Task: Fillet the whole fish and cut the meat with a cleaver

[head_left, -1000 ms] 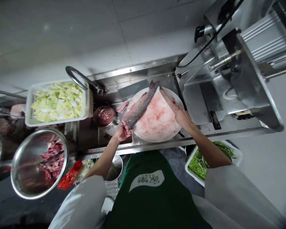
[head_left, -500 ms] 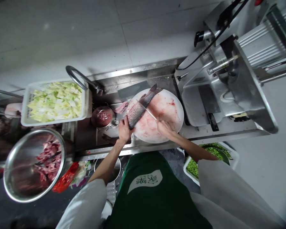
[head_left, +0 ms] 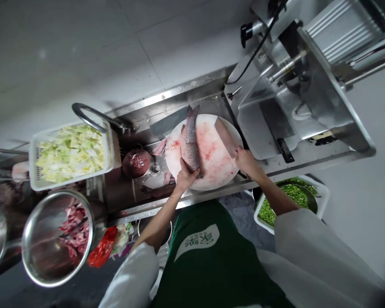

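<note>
A scaly fish (head_left: 190, 143) lies on a round white chopping board (head_left: 211, 175), its tail toward the wall. My left hand (head_left: 186, 176) grips the near end of the fish, thumb and fingers around it. In my right hand (head_left: 246, 161) is the handle of a cleaver (head_left: 225, 137). Its broad blade rests over the right part of the board, apart from the fish. Blood smears mark the board between fish and blade.
Left of the board are a pot of pink scraps (head_left: 136, 163), a faucet (head_left: 90, 115), a basket of chopped cabbage (head_left: 34, 164) and a steel bowl of meat (head_left: 30, 256). A metal slicer (head_left: 327, 94) and a second cleaver (head_left: 277, 128) are to the right. Chopped greens (head_left: 291, 194) sit lower right.
The cleaver has moved from across the fish to the right side of the board, blade now showing flat. The fish has turned more upright in view. The head camera view has tilted.
</note>
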The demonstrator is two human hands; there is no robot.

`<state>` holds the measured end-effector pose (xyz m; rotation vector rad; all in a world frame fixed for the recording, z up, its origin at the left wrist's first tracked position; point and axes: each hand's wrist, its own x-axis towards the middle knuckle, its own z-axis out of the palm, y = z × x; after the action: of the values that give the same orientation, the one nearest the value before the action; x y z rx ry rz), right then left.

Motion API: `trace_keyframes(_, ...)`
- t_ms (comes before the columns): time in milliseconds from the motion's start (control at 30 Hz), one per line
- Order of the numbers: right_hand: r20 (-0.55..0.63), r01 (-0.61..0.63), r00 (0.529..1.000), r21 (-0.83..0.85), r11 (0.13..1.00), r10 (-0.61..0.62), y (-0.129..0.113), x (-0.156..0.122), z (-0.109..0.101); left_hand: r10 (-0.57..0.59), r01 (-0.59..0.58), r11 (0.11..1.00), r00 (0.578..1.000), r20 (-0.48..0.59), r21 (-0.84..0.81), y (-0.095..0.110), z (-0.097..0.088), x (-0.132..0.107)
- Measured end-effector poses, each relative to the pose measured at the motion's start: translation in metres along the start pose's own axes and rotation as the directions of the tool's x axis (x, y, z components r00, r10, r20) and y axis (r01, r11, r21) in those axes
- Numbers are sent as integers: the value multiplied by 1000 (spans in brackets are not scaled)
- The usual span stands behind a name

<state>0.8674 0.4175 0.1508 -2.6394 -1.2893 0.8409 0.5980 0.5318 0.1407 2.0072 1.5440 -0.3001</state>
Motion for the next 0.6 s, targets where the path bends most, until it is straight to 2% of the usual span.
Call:
trace_keyframes(67, -9, -40, 999, 44, 998, 40, 23, -11, 8, 101, -105, 989, 994, 49, 103, 10, -1, 0)
trace_keyframes(167, 51, -102, 994, 125, 987, 96, 52, -28, 25, 261, -279, 911, 960, 99, 304, 13, -19, 13)
trace_keyframes(233, 66, -131, 990, 171, 976, 122, 64, -39, 38, 406, -424, 808, 904, 136, 409, 7, -40, 28)
trace_keyframes(300, 53, -141, 990, 223, 965, 132, 71, -49, 50, 534, -547, 670, 825, 185, 502, -2, -62, 45)
trace_keyframes(400, 48, -143, 990, 341, 929, 135, 75, -61, 62, 645, -611, 469, 730, 225, 638, -12, -90, 74)
trace_keyframes(433, 52, -145, 989, 378, 914, 135, 75, -64, 65, 682, -647, 386, 680, 269, 658, -13, -96, 84)
trace_keyframes(467, 60, -151, 989, 409, 900, 139, 75, -67, 67, 714, -703, 289, 610, 342, 650, -13, -100, 95)
trace_keyframes(567, 93, -192, 981, 469, 862, 168, 74, -72, 71, 708, -872, -16, 336, 621, 490, -5, -100, 131)
trace_keyframes(600, 100, -204, 979, 482, 852, 178, 74, -74, 71, 687, -895, -84, 266, 676, 438, 1, -97, 144)
